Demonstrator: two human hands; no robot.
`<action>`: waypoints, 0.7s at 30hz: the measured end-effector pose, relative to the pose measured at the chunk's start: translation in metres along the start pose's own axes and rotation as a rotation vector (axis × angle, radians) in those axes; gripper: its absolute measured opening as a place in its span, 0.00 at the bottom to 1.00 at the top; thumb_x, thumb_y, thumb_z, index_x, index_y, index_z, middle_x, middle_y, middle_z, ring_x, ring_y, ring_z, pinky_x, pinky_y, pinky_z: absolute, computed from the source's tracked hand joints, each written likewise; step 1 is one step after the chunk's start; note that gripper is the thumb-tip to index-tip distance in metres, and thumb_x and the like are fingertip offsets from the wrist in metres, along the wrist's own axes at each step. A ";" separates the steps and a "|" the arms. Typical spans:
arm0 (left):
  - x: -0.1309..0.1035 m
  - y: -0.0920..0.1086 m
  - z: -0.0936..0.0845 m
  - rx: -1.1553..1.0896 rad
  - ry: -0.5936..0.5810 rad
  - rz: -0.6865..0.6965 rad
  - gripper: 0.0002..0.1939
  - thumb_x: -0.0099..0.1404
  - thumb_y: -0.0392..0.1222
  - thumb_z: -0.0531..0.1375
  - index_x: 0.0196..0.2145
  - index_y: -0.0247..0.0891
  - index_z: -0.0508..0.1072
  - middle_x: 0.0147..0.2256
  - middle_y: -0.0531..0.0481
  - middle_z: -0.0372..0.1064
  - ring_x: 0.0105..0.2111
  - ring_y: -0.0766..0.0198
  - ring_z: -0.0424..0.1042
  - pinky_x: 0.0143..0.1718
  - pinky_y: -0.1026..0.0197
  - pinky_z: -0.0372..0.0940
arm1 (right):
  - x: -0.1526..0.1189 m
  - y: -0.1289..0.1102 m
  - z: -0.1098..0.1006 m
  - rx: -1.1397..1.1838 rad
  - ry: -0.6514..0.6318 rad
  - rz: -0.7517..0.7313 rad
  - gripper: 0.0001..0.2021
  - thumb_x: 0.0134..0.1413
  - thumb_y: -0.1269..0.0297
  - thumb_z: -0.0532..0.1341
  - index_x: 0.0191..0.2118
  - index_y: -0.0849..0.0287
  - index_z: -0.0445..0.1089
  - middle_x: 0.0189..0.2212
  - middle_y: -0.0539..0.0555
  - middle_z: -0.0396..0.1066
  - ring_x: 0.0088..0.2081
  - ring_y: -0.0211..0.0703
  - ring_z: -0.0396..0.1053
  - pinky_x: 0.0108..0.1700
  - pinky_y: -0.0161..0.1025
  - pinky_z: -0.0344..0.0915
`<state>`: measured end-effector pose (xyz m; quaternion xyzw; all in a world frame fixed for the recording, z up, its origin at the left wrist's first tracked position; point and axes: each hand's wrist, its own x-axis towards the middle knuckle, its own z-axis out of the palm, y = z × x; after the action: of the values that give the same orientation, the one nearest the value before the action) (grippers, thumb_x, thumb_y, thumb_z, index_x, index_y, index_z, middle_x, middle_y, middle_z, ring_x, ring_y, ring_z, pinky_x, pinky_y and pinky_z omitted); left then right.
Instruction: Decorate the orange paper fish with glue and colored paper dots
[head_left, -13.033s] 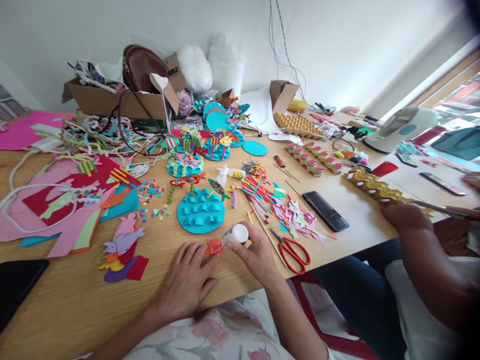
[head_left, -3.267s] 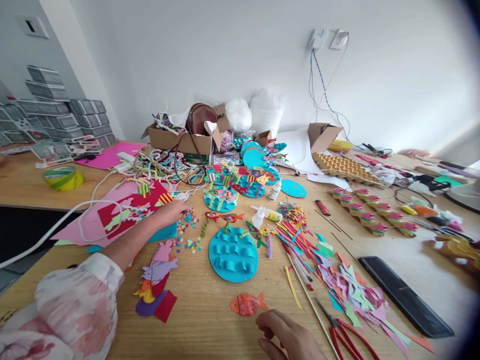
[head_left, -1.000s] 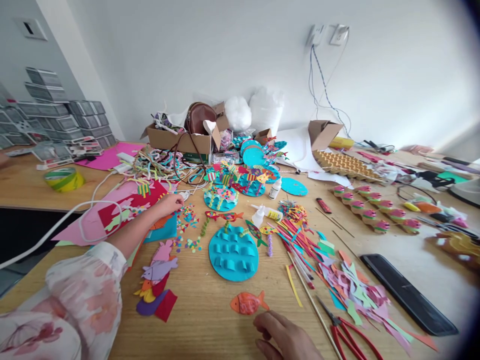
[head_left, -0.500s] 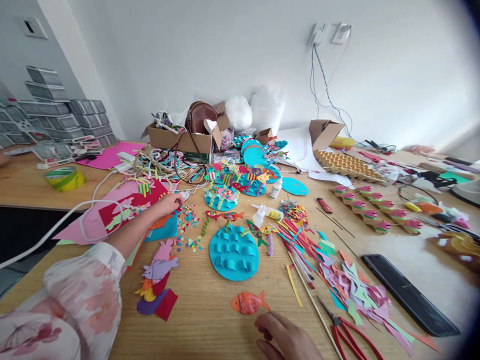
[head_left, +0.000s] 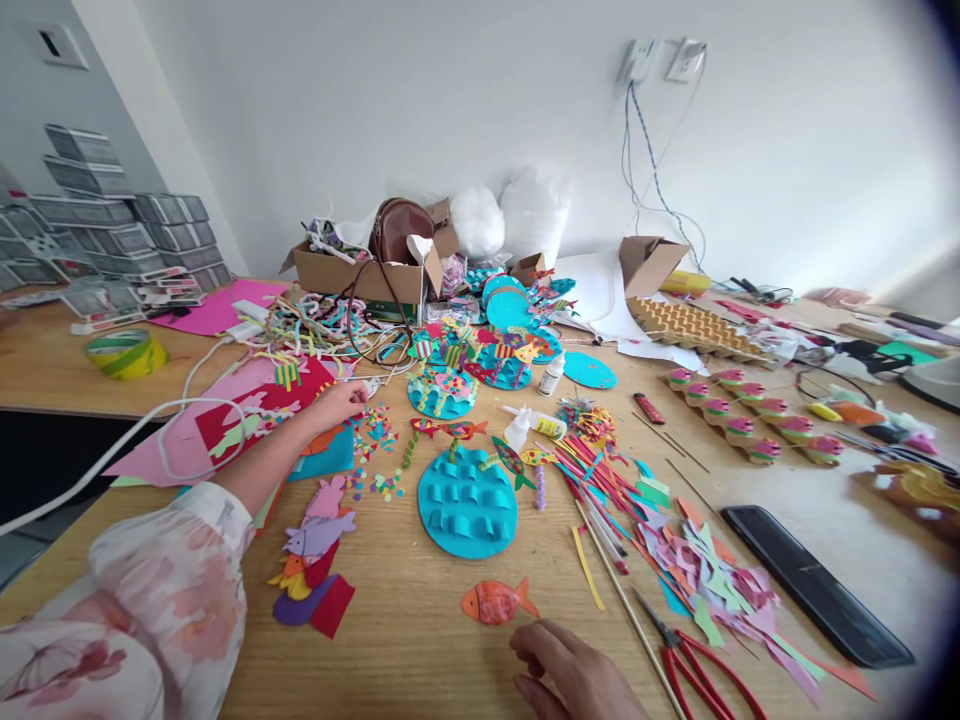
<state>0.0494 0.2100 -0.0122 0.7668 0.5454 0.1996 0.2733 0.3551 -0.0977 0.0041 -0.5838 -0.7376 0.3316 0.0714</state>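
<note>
Head view, what's on the desk (head_left: pixel 412 665)?

— Big blue disc (head_left: pixel 466 508). Right hand (head_left: pixel 576 676) at its 5 o'clock, half curled, looks released. Left hand (head_left: pixel 344 402) at 10, fingertips bunched, can't tell if they've got anything.

— And the orange fish (head_left: pixel 493 603)?

— Disc's 5 o'clock too, just beside the right hand. Probably light, bendy, maybe slick or tacky where it's glossy; I'd pinch the tail. Paper dots (head_left: pixel 377 431) near the left hand: flyaway stuff imo.

Light is bright and soft; right corners darken.
</note>
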 end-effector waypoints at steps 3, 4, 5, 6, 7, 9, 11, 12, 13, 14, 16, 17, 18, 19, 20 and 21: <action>-0.001 0.003 0.001 0.012 0.006 0.014 0.08 0.46 0.38 0.55 0.28 0.37 0.65 0.20 0.57 0.64 0.23 0.64 0.66 0.24 0.66 0.59 | 0.000 -0.002 -0.001 -0.008 -0.010 0.009 0.09 0.50 0.72 0.52 0.37 0.57 0.66 0.35 0.55 0.71 0.35 0.40 0.69 0.36 0.31 0.62; -0.003 0.004 0.001 0.022 0.006 0.018 0.08 0.46 0.38 0.55 0.28 0.37 0.66 0.20 0.57 0.64 0.23 0.64 0.66 0.24 0.66 0.59 | 0.000 -0.002 -0.001 -0.010 -0.010 0.008 0.09 0.51 0.72 0.52 0.37 0.57 0.66 0.35 0.55 0.71 0.35 0.40 0.69 0.36 0.31 0.62; -0.004 0.006 0.001 0.034 0.005 0.023 0.07 0.46 0.39 0.55 0.27 0.37 0.67 0.20 0.56 0.65 0.24 0.64 0.66 0.25 0.65 0.59 | -0.001 -0.003 -0.001 -0.011 -0.009 0.006 0.09 0.51 0.72 0.52 0.37 0.57 0.66 0.35 0.55 0.71 0.35 0.40 0.69 0.36 0.31 0.62; -0.005 0.008 0.000 0.049 0.005 0.028 0.06 0.47 0.39 0.55 0.26 0.37 0.68 0.20 0.55 0.66 0.24 0.63 0.66 0.26 0.65 0.59 | -0.001 -0.003 -0.001 -0.010 -0.004 0.003 0.09 0.51 0.72 0.52 0.37 0.57 0.66 0.35 0.55 0.71 0.35 0.40 0.69 0.36 0.31 0.62; -0.007 0.009 0.000 0.064 0.004 0.033 0.06 0.47 0.40 0.55 0.24 0.37 0.69 0.21 0.55 0.66 0.25 0.63 0.67 0.27 0.65 0.59 | -0.001 -0.003 -0.002 -0.008 0.000 0.000 0.09 0.51 0.71 0.52 0.37 0.57 0.66 0.35 0.55 0.71 0.35 0.40 0.69 0.36 0.31 0.62; -0.009 0.011 0.000 0.092 0.000 0.046 0.06 0.48 0.39 0.55 0.23 0.37 0.71 0.22 0.54 0.69 0.26 0.62 0.67 0.28 0.64 0.60 | -0.002 -0.003 -0.002 -0.004 0.005 0.001 0.09 0.51 0.71 0.52 0.37 0.56 0.66 0.35 0.54 0.71 0.35 0.40 0.69 0.36 0.31 0.62; -0.011 0.013 0.000 0.114 -0.003 0.058 0.08 0.48 0.38 0.54 0.24 0.37 0.72 0.24 0.53 0.71 0.28 0.61 0.68 0.30 0.64 0.60 | -0.003 -0.002 -0.001 -0.002 0.000 -0.001 0.09 0.51 0.71 0.52 0.37 0.56 0.66 0.35 0.54 0.71 0.36 0.40 0.69 0.36 0.31 0.62; -0.012 0.013 0.000 0.125 -0.004 0.063 0.08 0.48 0.38 0.54 0.25 0.38 0.73 0.25 0.53 0.71 0.29 0.61 0.68 0.30 0.64 0.60 | -0.003 -0.002 -0.001 -0.002 -0.003 -0.003 0.09 0.51 0.72 0.52 0.37 0.56 0.66 0.35 0.54 0.71 0.36 0.40 0.69 0.36 0.31 0.62; -0.012 0.013 0.000 0.135 -0.003 0.067 0.09 0.49 0.38 0.54 0.26 0.38 0.73 0.26 0.53 0.72 0.29 0.61 0.68 0.30 0.64 0.60 | -0.003 -0.002 -0.001 -0.003 -0.005 -0.005 0.09 0.51 0.72 0.52 0.37 0.56 0.66 0.35 0.54 0.71 0.36 0.40 0.69 0.36 0.31 0.62; -0.012 0.013 0.000 0.146 0.001 0.069 0.09 0.49 0.38 0.54 0.27 0.38 0.74 0.26 0.53 0.72 0.29 0.61 0.68 0.30 0.64 0.60 | -0.004 -0.002 -0.001 -0.006 -0.006 -0.008 0.09 0.51 0.72 0.52 0.37 0.56 0.66 0.35 0.54 0.71 0.36 0.40 0.69 0.36 0.31 0.62; -0.012 0.013 -0.002 0.171 0.014 0.067 0.10 0.50 0.38 0.54 0.29 0.37 0.74 0.27 0.53 0.72 0.28 0.62 0.68 0.29 0.65 0.60 | -0.004 -0.002 -0.001 -0.016 -0.009 -0.012 0.09 0.51 0.72 0.52 0.38 0.57 0.66 0.35 0.55 0.71 0.36 0.40 0.69 0.36 0.32 0.62; -0.012 0.013 -0.004 0.185 0.023 0.065 0.10 0.50 0.38 0.54 0.29 0.37 0.74 0.27 0.52 0.72 0.28 0.61 0.68 0.29 0.64 0.60 | -0.004 -0.002 -0.001 -0.022 -0.009 -0.013 0.09 0.51 0.72 0.52 0.38 0.57 0.66 0.35 0.55 0.71 0.36 0.41 0.69 0.36 0.32 0.63; -0.012 0.013 -0.006 0.201 0.032 0.062 0.11 0.51 0.38 0.54 0.30 0.36 0.74 0.28 0.51 0.72 0.28 0.61 0.68 0.29 0.64 0.60 | -0.004 -0.003 -0.001 -0.026 -0.010 -0.014 0.09 0.52 0.72 0.51 0.38 0.58 0.66 0.35 0.55 0.71 0.36 0.41 0.69 0.36 0.32 0.63; -0.011 0.012 -0.008 0.217 0.041 0.062 0.11 0.51 0.37 0.54 0.30 0.36 0.74 0.29 0.51 0.72 0.29 0.60 0.69 0.30 0.64 0.60 | -0.004 -0.003 -0.001 -0.029 -0.011 -0.015 0.09 0.52 0.72 0.51 0.38 0.58 0.66 0.35 0.55 0.71 0.36 0.41 0.69 0.36 0.32 0.63; -0.011 0.012 -0.010 0.233 0.045 0.063 0.11 0.51 0.36 0.53 0.30 0.36 0.74 0.30 0.50 0.72 0.31 0.60 0.69 0.31 0.64 0.60 | -0.004 -0.004 -0.001 -0.030 -0.011 -0.015 0.09 0.52 0.72 0.51 0.38 0.58 0.66 0.35 0.55 0.71 0.36 0.41 0.70 0.36 0.32 0.63; -0.011 0.011 -0.011 0.248 0.045 0.067 0.11 0.51 0.34 0.53 0.31 0.36 0.74 0.31 0.50 0.73 0.32 0.60 0.69 0.33 0.64 0.60 | -0.004 -0.004 -0.001 -0.030 -0.010 -0.013 0.09 0.52 0.72 0.51 0.38 0.58 0.66 0.35 0.55 0.71 0.36 0.41 0.70 0.36 0.32 0.63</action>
<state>0.0476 0.1989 0.0034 0.8080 0.5457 0.1567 0.1575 0.3539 -0.1011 0.0087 -0.5782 -0.7467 0.3232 0.0612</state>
